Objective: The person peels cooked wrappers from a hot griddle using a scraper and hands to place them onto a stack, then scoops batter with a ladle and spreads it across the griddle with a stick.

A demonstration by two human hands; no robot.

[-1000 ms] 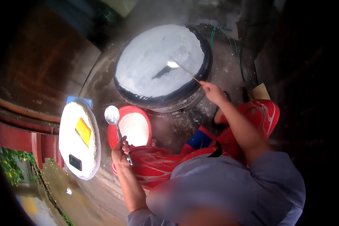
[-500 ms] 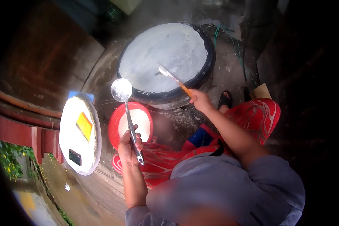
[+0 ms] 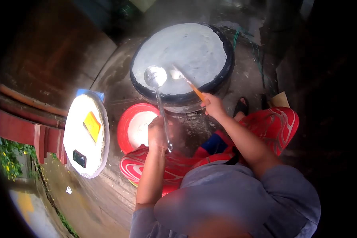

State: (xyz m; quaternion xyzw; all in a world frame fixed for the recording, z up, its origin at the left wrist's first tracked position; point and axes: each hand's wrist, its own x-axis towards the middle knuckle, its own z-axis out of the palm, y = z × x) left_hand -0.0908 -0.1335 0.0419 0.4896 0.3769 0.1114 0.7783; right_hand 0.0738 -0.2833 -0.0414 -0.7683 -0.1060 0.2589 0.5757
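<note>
A metal ladle [image 3: 160, 102] is held by its handle in my left hand [image 3: 157, 133], its bowl over the near left part of a round griddle [image 3: 230, 51]. A white, steaming layer [image 3: 182, 47] covers most of the griddle inside its black rim. My right hand [image 3: 213, 106] grips a spatula [image 3: 195, 91] with an orange handle. White paste clings to the spatula's blade, close to the right of the ladle's bowl. Beside my left hand is a red bucket [image 3: 125, 129] with white liquid [image 3: 140, 129] in it.
On the left stands a round white surface [image 3: 77, 135] with a yellow packet [image 3: 92, 127] and a dark phone [image 3: 79, 158] on it. Something blue [image 3: 97, 95] shows behind it. Green cord [image 3: 258, 55] lies right of the griddle. A sandaled foot [image 3: 240, 107] is near my right forearm.
My left hand has moved the ladle up and right, from above the bucket to over the griddle. The dark gap in the white layer is now covered. My right hand has drawn slightly back.
</note>
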